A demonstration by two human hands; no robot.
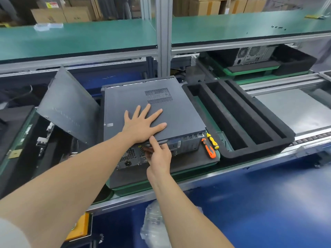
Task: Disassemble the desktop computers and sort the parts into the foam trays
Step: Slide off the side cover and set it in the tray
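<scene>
While left hand point(143, 125) presses computer case point(180, 113), right hand point(159, 158) grips rear edge

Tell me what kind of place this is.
Probably an electronics disassembly line in a factory: a desktop computer case on a conveyor, a slotted foam tray beside it, stacked cardboard boxes behind the green shelf.

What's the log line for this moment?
side panel: on computer case | left hand: flat on panel | right hand: gripping panel's rear lip | screwdrivers: beside case, untouched
</scene>
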